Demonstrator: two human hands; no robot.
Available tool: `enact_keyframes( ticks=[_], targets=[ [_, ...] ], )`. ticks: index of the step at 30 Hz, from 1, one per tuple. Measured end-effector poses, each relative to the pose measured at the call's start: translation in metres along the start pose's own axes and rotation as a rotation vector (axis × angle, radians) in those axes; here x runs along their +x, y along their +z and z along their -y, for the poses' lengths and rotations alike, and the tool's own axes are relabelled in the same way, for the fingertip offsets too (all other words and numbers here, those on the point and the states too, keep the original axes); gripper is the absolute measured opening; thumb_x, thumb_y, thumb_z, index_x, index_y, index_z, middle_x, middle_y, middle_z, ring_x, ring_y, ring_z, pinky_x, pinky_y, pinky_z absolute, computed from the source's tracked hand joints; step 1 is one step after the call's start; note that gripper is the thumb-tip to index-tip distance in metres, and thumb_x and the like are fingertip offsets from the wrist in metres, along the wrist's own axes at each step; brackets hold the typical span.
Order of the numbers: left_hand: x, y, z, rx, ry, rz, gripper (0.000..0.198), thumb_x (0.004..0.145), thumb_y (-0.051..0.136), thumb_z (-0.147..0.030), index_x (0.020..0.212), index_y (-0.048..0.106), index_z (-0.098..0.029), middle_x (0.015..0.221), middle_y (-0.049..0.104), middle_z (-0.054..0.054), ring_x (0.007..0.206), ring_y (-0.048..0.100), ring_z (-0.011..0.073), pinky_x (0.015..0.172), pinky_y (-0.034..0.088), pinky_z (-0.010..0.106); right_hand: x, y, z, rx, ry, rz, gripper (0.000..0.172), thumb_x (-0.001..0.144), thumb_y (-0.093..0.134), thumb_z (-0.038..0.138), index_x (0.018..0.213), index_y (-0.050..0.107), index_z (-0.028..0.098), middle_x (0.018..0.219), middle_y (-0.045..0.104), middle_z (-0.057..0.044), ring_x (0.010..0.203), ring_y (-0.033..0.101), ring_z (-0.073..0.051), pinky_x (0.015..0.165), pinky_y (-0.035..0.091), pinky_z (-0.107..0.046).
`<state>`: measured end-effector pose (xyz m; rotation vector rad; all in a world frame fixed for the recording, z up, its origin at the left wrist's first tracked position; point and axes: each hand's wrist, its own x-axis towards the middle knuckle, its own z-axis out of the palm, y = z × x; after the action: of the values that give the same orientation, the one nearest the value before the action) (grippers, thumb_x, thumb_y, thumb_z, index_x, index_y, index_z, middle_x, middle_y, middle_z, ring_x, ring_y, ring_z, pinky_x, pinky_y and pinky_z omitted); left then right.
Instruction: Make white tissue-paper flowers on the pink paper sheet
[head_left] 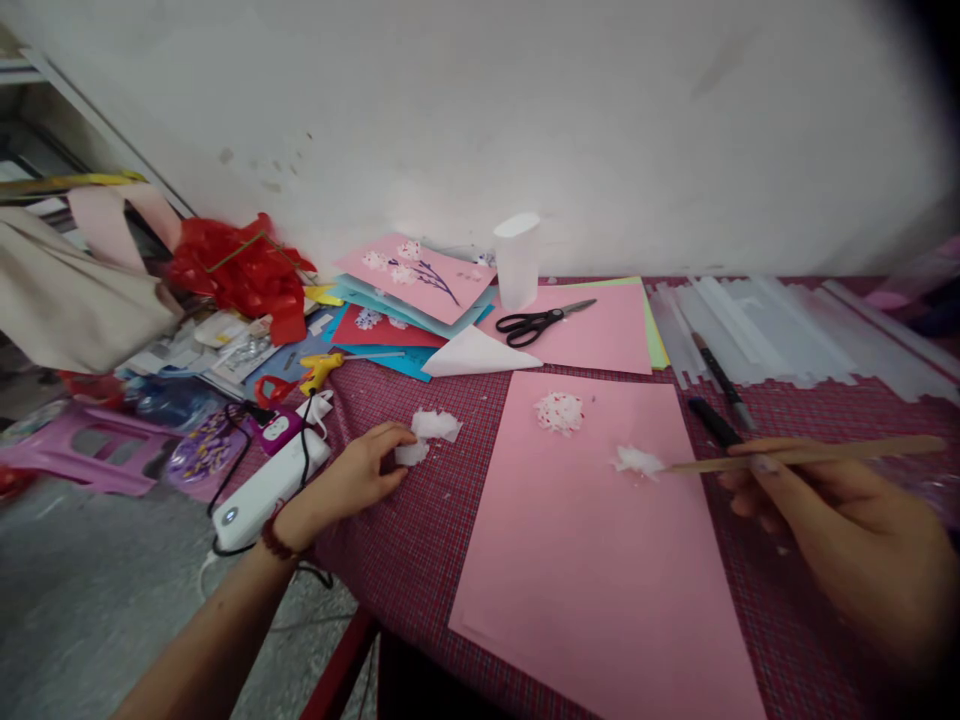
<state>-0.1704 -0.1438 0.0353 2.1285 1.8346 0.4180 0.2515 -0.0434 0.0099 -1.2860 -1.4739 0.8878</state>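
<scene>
Near surface (420, 545) left edge: left hand (358, 478), fingers pinching tissue scraps (429, 432). Right hand (825, 520), fingers gripping wooden stick (802, 457), tip on white tuft (636, 460), pink sheet (585, 590). Advised: press lightly, stick low.

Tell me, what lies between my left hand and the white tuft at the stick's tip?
Head view: white tissue pieces at the left hand, then bare checked cloth and pink sheet up to the tuft at the stick.

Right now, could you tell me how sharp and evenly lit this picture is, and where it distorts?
Head view: soft, even light, no glare or hard shadows; the pink sheet and scissors mid-frame are fairly sharp; the right hand holding the wooden stick is stretched and blurred at the edge; the left hand pinching a white paper scrap is clearer; top right corner darkens.
</scene>
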Motion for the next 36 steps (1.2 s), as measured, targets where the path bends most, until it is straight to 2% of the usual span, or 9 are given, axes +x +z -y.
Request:
enact_keyframes(
  ticks=[3,5,10,15,21,25,29,33,36],
  targets=[
    [-0.003,0.003,0.005,0.004,0.012,-0.027,0.015,0.076,0.053,-0.010,0.086,0.061,-0.020,0.104,0.061,0.005,0.100,0.058,0.0193,0.090,0.047,0.034,0.002,-0.001,0.002,-0.019,0.012,0.021,0.021,0.077,0.061,0.042,0.079,0.067,0.022,0.061,0.064,-0.004,0.047,0.056,-0.015,0.039,0.042,-0.025],
    [-0.007,0.005,0.008,0.021,0.011,-0.046,0.011,0.079,0.054,-0.012,0.080,0.061,-0.019,0.106,0.060,0.006,0.102,0.057,0.0193,0.090,0.046,0.034,0.004,-0.001,0.004,-0.022,0.029,0.032,0.025,0.075,0.061,0.046,0.077,0.066,0.022,0.058,0.064,-0.005,0.045,0.055,-0.016,0.038,0.040,-0.027],
    [-0.015,0.003,0.007,0.110,0.010,-0.134,0.019,0.077,0.058,-0.015,0.094,0.064,-0.019,0.110,0.059,0.008,0.103,0.056,0.0213,0.091,0.046,0.038,0.005,-0.002,0.009,-0.034,0.079,0.048,0.035,0.071,0.063,0.060,0.072,0.065,0.025,0.057,0.062,-0.008,0.043,0.053,-0.017,0.037,0.039,-0.029],
    [-0.017,0.001,0.006,0.137,0.020,-0.103,0.019,0.081,0.056,-0.016,0.098,0.063,-0.019,0.096,0.065,0.006,0.089,0.059,0.0197,0.084,0.048,0.036,0.004,-0.001,0.015,-0.023,0.100,0.052,0.039,0.069,0.063,0.066,0.073,0.065,0.026,0.059,0.063,-0.009,0.046,0.054,-0.017,0.041,0.041,-0.032],
    [-0.011,0.008,0.010,0.072,-0.056,-0.139,0.016,0.083,0.049,-0.017,0.083,0.065,-0.019,0.085,0.067,0.005,0.082,0.061,0.0178,0.078,0.049,0.031,0.004,-0.001,0.013,-0.003,0.087,0.059,0.033,0.073,0.064,0.058,0.076,0.065,0.025,0.063,0.064,-0.009,0.048,0.054,-0.017,0.041,0.040,-0.030],
    [-0.012,0.004,0.016,0.028,-0.097,-0.166,0.018,0.082,0.048,-0.024,0.081,0.065,-0.019,0.081,0.070,0.004,0.073,0.065,0.0177,0.069,0.051,0.028,0.003,0.000,0.008,0.028,0.079,0.057,0.028,0.078,0.062,0.048,0.082,0.064,0.021,0.063,0.064,-0.007,0.049,0.055,-0.015,0.043,0.042,-0.027],
    [-0.017,0.003,0.046,0.003,-0.257,-0.158,0.016,0.074,0.057,-0.037,0.082,0.066,-0.026,0.080,0.072,-0.004,0.073,0.067,0.0195,0.067,0.052,0.027,0.001,0.003,0.009,0.150,0.054,0.095,0.025,0.080,0.058,0.043,0.084,0.059,0.019,0.061,0.060,-0.001,0.048,0.054,-0.013,0.044,0.042,-0.024],
    [-0.008,0.015,0.078,-0.012,-0.259,-0.120,0.016,0.074,0.057,-0.043,0.081,0.066,-0.032,0.082,0.071,-0.009,0.077,0.066,0.0203,0.075,0.052,0.028,0.002,0.006,0.005,0.183,0.033,0.097,0.022,0.083,0.054,0.039,0.088,0.057,0.017,0.066,0.060,0.000,0.049,0.054,-0.011,0.044,0.043,-0.023],
    [-0.002,0.008,0.060,-0.030,-0.350,-0.184,0.018,0.071,0.060,-0.046,0.076,0.067,-0.029,0.076,0.070,-0.005,0.068,0.065,0.0207,0.062,0.051,0.027,0.000,0.007,0.005,0.176,0.020,0.130,0.022,0.084,0.053,0.038,0.089,0.058,0.017,0.067,0.060,0.000,0.049,0.054,-0.011,0.045,0.043,-0.024]
  ],
)
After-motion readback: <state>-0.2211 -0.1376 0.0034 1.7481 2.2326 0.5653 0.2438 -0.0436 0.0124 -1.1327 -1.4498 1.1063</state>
